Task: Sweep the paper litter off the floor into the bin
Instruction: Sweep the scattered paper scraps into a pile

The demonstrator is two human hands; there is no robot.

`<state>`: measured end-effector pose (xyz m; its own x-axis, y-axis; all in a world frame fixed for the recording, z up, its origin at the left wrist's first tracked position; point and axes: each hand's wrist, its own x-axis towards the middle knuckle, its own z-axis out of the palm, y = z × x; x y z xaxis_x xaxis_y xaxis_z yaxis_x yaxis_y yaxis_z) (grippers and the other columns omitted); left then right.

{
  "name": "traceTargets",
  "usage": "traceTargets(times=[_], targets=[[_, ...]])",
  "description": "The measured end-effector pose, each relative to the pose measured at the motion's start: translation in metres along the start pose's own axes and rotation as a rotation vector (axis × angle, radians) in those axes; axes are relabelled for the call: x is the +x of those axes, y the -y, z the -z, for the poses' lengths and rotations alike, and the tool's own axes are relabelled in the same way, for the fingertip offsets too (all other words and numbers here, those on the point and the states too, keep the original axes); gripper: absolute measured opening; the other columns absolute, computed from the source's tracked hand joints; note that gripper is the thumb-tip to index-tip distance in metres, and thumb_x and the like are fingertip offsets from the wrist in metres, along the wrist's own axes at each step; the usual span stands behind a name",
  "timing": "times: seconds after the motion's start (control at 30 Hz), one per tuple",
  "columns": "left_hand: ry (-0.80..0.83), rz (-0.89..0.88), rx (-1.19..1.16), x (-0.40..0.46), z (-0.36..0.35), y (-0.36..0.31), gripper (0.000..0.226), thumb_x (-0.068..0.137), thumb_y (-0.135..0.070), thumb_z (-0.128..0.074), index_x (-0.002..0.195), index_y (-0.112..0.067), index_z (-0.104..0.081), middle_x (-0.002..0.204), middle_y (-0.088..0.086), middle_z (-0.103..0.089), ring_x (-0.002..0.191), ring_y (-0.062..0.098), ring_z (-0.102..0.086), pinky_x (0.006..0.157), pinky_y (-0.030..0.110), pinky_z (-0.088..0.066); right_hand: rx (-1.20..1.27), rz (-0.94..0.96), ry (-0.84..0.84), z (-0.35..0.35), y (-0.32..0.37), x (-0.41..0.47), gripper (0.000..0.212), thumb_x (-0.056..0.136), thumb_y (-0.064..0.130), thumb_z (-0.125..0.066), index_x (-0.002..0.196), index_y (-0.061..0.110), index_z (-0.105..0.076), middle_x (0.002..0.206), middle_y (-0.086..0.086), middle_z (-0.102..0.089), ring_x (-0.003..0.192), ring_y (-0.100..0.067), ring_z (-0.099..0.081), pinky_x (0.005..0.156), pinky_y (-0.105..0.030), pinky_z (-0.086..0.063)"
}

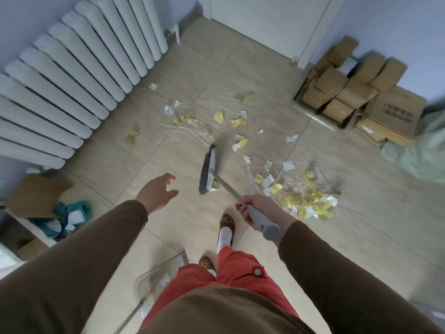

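Right hand (250,208) grips broom (210,168) (left hand (157,192) free).

Legs hide most of the dustpan (166,271).

A: Litter status?
B: Yellow and white paper scraps (240,121) with thin white sticks, scattered on floor at 12 o'clock; denser pile (310,201) at 3.
A: Broom?
B: Grey broom (209,168), head on tiles between them, handle tilted. Clear dustpan (144,283) at 6.

Broom (210,170) in right hand (252,208), left hand (157,192) free above paper litter (305,198).
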<state>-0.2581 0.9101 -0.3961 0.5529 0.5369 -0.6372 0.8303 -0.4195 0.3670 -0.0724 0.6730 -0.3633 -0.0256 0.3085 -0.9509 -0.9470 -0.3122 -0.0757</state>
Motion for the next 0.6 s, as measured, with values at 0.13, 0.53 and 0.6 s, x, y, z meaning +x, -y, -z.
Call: traceTargets(times=[0.13, 0.53, 0.6], targets=[[-0.017, -0.036, 0.011, 0.015, 0.013, -0.021, 0.049, 0.094, -0.031, -0.063, 0.139, -0.019, -0.050, 0.136, 0.006, -0.058, 0.125, 0.024, -0.056, 0.103, 0.036, -0.043, -0.017, 0.023, -0.037, -0.002, 0.003, -0.042, 0.017, 0.099, 0.009, -0.042, 0.086, 0.000, -0.049, 0.076, -0.008, -0.051, 0.036, -0.007, -0.047, 0.034, -0.015, -0.039], [-0.093, 0.029, 0.010, 0.039, 0.075, 0.014, 0.048, 0.095, -0.031, -0.063, 0.140, -0.018, -0.051, 0.136, 0.006, -0.059, 0.122, 0.025, -0.057, 0.101, 0.036, -0.043, -0.202, -0.049, 0.274, -0.128, 0.039, 0.008, 0.018, 0.100, 0.007, -0.043, 0.085, 0.018, -0.044, 0.081, -0.008, -0.054, 0.039, -0.004, -0.047, 0.036, -0.013, -0.040], [-0.115, 0.055, -0.001, 0.046, 0.091, 0.029, 0.049, 0.094, -0.029, -0.064, 0.140, -0.016, -0.051, 0.133, 0.007, -0.060, 0.122, 0.026, -0.057, 0.101, 0.036, -0.043, -0.258, -0.090, 0.335, -0.166, 0.049, 0.034, 0.016, 0.101, 0.008, -0.040, 0.087, 0.016, -0.041, 0.083, -0.008, -0.052, 0.037, -0.004, -0.048, 0.035, -0.013, -0.041]])
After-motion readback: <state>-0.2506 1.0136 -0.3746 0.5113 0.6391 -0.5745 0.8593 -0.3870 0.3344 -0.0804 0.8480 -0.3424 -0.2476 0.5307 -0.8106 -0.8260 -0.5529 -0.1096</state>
